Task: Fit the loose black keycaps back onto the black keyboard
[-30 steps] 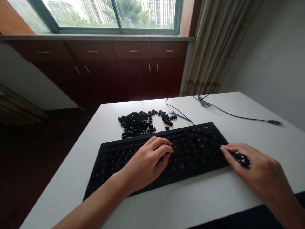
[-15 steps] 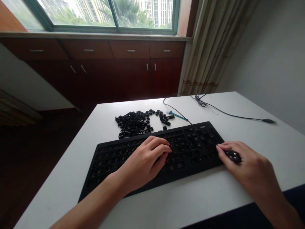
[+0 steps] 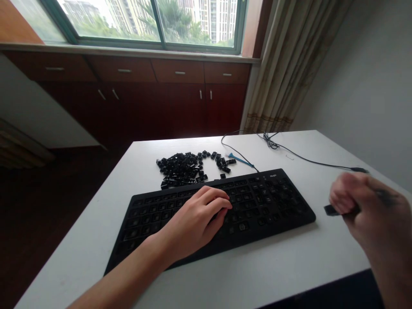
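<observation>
A black keyboard [image 3: 199, 246] with most keycaps off lies at a slant on the white table, its key sockets bare. My left hand [image 3: 204, 212] rests on its middle, palm down, fingers loosely bent and a little apart, nothing visible in them. To the right of the keyboard, above the table, my right hand [image 3: 363, 201] is closed in a fist around a small black tool [image 3: 330, 210]. The tool's flat dark end sticks out on the left of the fist; the hand is smeared by motion, and I cannot make out the tool's kind.
Loose black keycaps [image 3: 180, 167] lie heaped behind the keyboard. A blue stick-like tool [image 3: 241, 160] rests beside the cable [image 3: 309, 161], which runs across the back to the right. A thin bent wire [image 3: 289, 157] lies nearby. Cabinets [image 3: 135, 103] stand beyond the white table [image 3: 106, 206].
My right hand has lifted off the keyboard's right edge and moved right, turning into a fist around the black tool. My left hand stays in place on the keyboard.
</observation>
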`<state>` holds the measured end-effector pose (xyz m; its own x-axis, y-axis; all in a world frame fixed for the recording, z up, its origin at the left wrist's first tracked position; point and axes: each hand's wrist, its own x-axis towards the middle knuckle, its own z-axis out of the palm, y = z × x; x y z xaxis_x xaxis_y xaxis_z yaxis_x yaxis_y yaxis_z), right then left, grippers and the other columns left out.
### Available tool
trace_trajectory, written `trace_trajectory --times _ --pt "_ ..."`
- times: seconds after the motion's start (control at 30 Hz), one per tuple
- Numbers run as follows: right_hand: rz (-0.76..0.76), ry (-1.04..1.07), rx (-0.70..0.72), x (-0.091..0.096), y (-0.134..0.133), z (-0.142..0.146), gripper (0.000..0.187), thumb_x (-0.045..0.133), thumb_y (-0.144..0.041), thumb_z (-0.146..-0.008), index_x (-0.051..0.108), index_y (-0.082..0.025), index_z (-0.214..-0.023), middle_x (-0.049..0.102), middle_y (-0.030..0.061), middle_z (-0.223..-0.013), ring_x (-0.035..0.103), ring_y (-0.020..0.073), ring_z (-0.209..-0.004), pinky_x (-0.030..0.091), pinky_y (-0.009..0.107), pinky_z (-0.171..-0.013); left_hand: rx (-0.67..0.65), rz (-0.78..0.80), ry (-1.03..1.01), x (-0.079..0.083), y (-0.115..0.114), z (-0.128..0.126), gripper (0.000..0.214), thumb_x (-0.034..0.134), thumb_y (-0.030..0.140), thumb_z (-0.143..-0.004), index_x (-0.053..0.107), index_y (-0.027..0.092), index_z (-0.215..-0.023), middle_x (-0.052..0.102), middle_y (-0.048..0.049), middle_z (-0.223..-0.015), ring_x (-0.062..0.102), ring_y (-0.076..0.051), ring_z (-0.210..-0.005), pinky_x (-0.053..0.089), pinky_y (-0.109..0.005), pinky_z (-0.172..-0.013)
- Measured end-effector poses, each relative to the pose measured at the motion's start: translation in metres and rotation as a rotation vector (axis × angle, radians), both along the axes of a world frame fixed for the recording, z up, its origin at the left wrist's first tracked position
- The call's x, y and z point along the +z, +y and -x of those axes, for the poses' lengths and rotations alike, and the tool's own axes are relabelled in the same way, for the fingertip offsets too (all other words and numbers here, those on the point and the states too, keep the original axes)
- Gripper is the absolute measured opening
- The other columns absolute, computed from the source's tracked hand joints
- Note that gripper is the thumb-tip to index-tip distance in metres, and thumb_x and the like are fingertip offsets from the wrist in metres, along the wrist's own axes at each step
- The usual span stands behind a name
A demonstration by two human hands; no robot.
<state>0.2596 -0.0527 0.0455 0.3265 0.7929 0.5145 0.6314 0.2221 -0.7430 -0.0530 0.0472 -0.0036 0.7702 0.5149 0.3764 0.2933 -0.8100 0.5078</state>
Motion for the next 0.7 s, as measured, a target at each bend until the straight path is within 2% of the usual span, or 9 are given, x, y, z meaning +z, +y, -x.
trace_trajectory --times 0.1,0.2,0.3,0.33,0.4,0.43,0.5,0.6,0.7 --pt "-0.025 0.541 0.176 0.014 0.016 0.006 0.052 0.053 -0.037 -0.098 0.032 -0.025 -0.052 0.021 -0.0033 -0.046 0.025 0.0124 -0.038 0.019 0.034 -0.038 -0.001 -0.006 -0.001 -0.001 0.000 0.000 0.018 0.051 0.014 -0.098 0.063 0.019 -0.111 0.064 -0.0066 -0.118 0.057 -0.018 -0.109 0.052 -0.033 -0.095" --pt "-0.006 0.611 0.270 0.022 0.028 0.011 0.053 0.055 -0.031 -0.096 0.031 -0.023 -0.050 0.020 -0.0034 -0.044 0.022 0.0110 -0.036 0.015 0.036 -0.038 -0.003 -0.012 -0.005 -0.001 0.001 0.000 0.018 0.051 0.014 -0.098 0.063 0.019 -0.111 0.064 -0.0063 -0.118 0.056 -0.018 -0.108 0.051 -0.032 -0.095" --pt "-0.044 0.421 0.215 0.020 0.030 0.006 0.052 0.055 -0.035 -0.097 0.032 -0.024 -0.052 0.023 -0.0039 -0.045 0.025 0.0114 -0.037 0.019 0.034 -0.038 -0.005 -0.015 -0.005 -0.001 0.002 -0.001 0.018 0.051 0.014 -0.099 0.063 0.019 -0.111 0.064 -0.0062 -0.117 0.056 -0.017 -0.108 0.051 -0.032 -0.095" --pt "-0.032 0.270 0.159 0.018 0.029 0.002 0.048 0.058 -0.037 -0.096 0.038 -0.024 -0.054 0.029 -0.0039 -0.046 0.030 0.0119 -0.038 0.024 0.034 -0.039 -0.004 -0.014 -0.004 -0.001 0.002 -0.001 0.018 0.051 0.014 -0.099 0.063 0.019 -0.111 0.064 -0.0063 -0.117 0.056 -0.018 -0.108 0.051 -0.032 -0.095" --pt "0.055 -0.113 0.072 0.010 0.025 -0.012 0.025 0.068 -0.039 -0.090 0.059 -0.026 -0.071 0.049 -0.0024 -0.056 0.047 0.0144 -0.048 0.037 0.033 -0.045 0.000 -0.010 -0.002 0.000 0.001 -0.001 0.018 0.051 0.014 -0.099 0.063 0.019 -0.111 0.064 -0.0063 -0.118 0.056 -0.018 -0.108 0.051 -0.033 -0.096" --pt "0.127 -0.305 0.092 0.005 0.022 -0.021 0.015 0.072 -0.040 -0.087 0.067 -0.026 -0.087 0.060 -0.0001 -0.068 0.056 0.0163 -0.056 0.045 0.034 -0.051 -0.002 -0.007 0.001 0.000 0.001 -0.001 0.018 0.051 0.014 -0.099 0.063 0.019 -0.111 0.064 -0.0064 -0.118 0.056 -0.018 -0.108 0.051 -0.033 -0.096" --pt "0.255 -0.477 0.274 -0.005 0.017 -0.040 0.024 0.071 -0.038 -0.087 0.070 -0.027 -0.108 0.070 0.0040 -0.095 0.062 0.0165 -0.063 0.053 0.034 -0.061 -0.006 -0.004 0.006 0.001 0.000 0.000 0.018 0.051 0.014 -0.099 0.063 0.019 -0.111 0.063 -0.0064 -0.119 0.056 -0.018 -0.109 0.051 -0.033 -0.096" --pt "0.347 -0.525 0.464 -0.017 0.010 -0.062 0.024 0.067 -0.033 -0.091 0.071 -0.030 -0.115 0.070 0.0061 -0.119 0.070 0.0204 -0.085 0.058 0.033 -0.072 -0.007 -0.002 0.008 0.001 0.000 0.000 0.018 0.051 0.015 -0.099 0.063 0.019 -0.111 0.063 -0.0067 -0.119 0.056 -0.018 -0.109 0.051 -0.033 -0.096" --pt "0.364 -0.524 0.523 -0.025 0.008 -0.071 0.029 0.068 -0.028 -0.090 0.071 -0.032 -0.119 0.071 0.0056 -0.122 0.069 0.0247 -0.106 0.060 0.033 -0.084 -0.008 -0.001 0.011 0.000 0.001 0.000 0.018 0.051 0.015 -0.099 0.063 0.019 -0.111 0.063 -0.0071 -0.119 0.056 -0.018 -0.110 0.052 -0.034 -0.097"
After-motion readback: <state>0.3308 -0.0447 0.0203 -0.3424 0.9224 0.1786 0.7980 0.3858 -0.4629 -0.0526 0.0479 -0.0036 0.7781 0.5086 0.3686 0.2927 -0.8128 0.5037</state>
